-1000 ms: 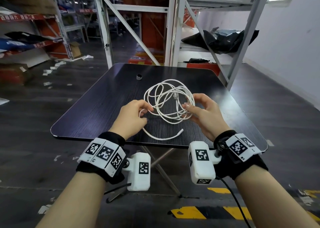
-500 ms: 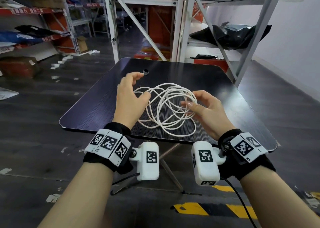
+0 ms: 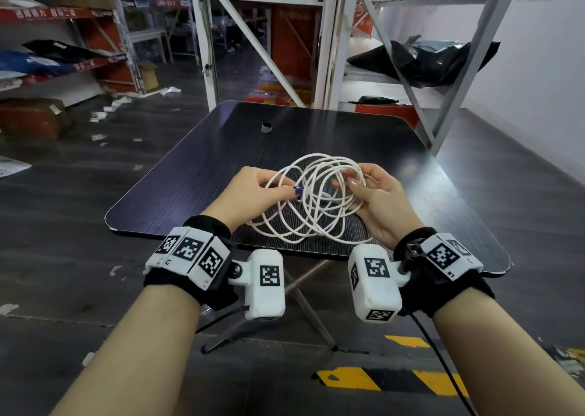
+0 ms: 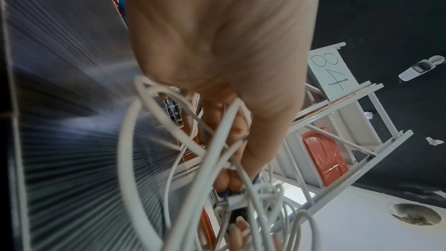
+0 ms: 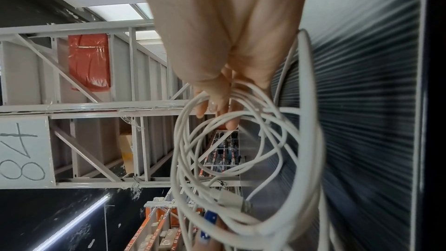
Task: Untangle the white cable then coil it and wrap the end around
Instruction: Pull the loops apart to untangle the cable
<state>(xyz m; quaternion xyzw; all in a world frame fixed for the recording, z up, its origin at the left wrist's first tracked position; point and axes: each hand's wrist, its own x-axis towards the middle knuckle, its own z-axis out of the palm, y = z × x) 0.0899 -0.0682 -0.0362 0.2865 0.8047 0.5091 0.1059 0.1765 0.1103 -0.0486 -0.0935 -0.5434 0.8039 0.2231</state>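
**Both hands on one messy white cable, held just over the table**

Two hands, both gripping the same thing. The left hand (image 3: 253, 194) has its fingers curled round a few strands on the left side of the white cable (image 3: 313, 206), thumb pinched against them. The right hand (image 3: 376, 194) holds the right side of the bundle the same way, with strands running across its curled fingers (image 5: 217, 106). So neither hand is loose or empty, both are clamped on the cable.

The cable is one loose tangle of overlapping loops, not a neat coil. Exact loop count can't be told since they cross all over. Its upper part is lifted between the hands and the lower loops sag to the dark table (image 3: 196, 175) near the front edge. One plug end (image 5: 231, 198) shows in the right wrist view, hanging inside the loops.

Only one other item sits on the table: a small ring-shaped thing (image 3: 267, 127) towards the far side, well apart from the cable. Behind are metal shelves (image 3: 332, 51) with one black bag (image 3: 421, 61) on them.
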